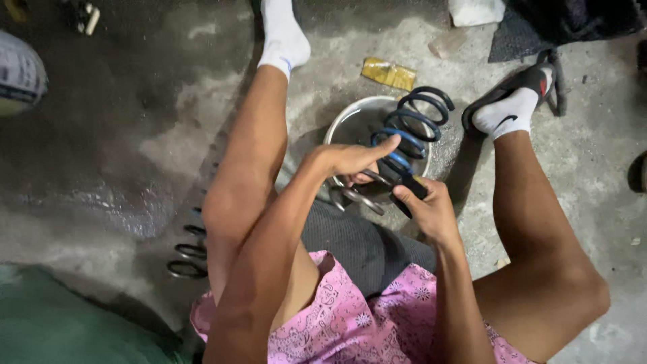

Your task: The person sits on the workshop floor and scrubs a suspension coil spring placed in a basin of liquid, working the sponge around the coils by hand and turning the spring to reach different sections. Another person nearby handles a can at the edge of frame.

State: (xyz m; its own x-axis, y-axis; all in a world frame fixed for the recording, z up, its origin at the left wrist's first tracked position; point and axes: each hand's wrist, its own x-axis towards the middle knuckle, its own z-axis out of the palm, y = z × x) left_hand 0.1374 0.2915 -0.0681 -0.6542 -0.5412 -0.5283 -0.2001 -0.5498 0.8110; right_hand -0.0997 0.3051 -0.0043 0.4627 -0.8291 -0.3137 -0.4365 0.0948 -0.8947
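Observation:
A blue and black coil spring [412,128] lies tilted over a round metal bowl [350,121] on the concrete floor between my legs. My left hand [347,160] grips the spring's near coils from the left, index finger stretched along a blue coil. My right hand [424,205] holds a small dark object [410,192] pressed against the spring's lower coils. What the dark object is cannot be made out.
A second dark coil spring [189,253] lies partly hidden under my left leg. A yellow wrapper [389,73] lies beyond the bowl. My right foot wears a black sandal [515,94]. A dark mat [364,246] lies under me, green cloth [60,323] at bottom left.

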